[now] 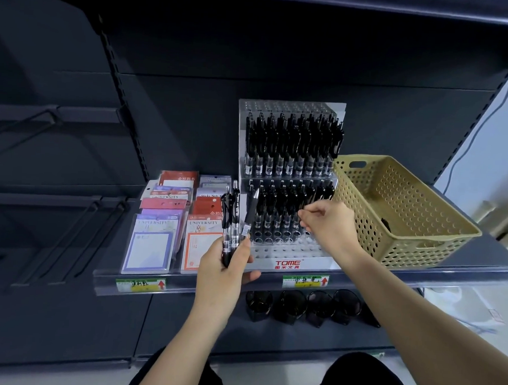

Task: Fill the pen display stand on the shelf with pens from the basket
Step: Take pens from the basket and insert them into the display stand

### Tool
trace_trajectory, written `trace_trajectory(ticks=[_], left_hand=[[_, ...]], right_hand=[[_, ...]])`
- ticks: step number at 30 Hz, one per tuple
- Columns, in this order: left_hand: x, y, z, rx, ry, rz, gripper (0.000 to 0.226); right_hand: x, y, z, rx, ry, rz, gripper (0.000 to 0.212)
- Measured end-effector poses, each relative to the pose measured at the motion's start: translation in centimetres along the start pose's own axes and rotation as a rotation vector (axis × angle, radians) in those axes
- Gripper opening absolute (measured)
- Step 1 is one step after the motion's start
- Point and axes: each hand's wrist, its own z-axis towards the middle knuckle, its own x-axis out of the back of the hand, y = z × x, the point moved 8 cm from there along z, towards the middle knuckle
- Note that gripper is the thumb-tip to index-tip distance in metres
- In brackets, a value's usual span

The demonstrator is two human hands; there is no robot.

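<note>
The pen display stand (285,249) sits on the shelf (491,256) directly under the right hand (330,222), whose fingertips reach into its lower tier. Stocked pens (293,141) crowd the upper tier beyond that hand and the back rows of the lower tier. The rows of holes below the fingertips and nearer the person stand empty.

The right thumb and forefinger are drawn together at the top of a pen in the lower tier. Whether they grip it or merely touch it, I cannot tell. The left hand (224,269), out to the left of the right one and lower, is wrapped around a small bundle of pens (231,220) held upright, tips down in the fist.

This looks like the seating step: one pen going into a hole while the left hand serves as the supply. The next move probably calls for picking a single pen from the bundle and lining its tip up with a free hole near the front.

The basket (419,249) lies just right of the right wrist, tilted. Something dark (386,223) shows inside, but the near wall hides most of the floor, so its stock cannot be judged. Left of the left hand are notepad packs (164,217). Below both hands sit price labels (305,282) and dark cups (291,306), too dim to make out.
</note>
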Motion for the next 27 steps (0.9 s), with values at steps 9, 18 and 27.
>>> trace_trajectory(ticks=[9, 18, 27], left_hand=[[-1.2, -0.8, -0.4, 0.022, -0.02, -0.013, 0.012], [-3.6, -0.9, -1.3, 0.039, -0.119, -0.037, 0.012], [-3.7, -1.0, -1.3, -0.029, -0.107, 0.121, 0.012]], right_hand=[[1.4, -0.2, -1.3, -0.037, -0.005, 0.127, 0.013], [0.3, -1.7, -4.8, -0.025, -0.292, 0.279, 0.012], [-1.6, -2.5, -6.4, 0.008, -0.415, 0.221, 0.015]])
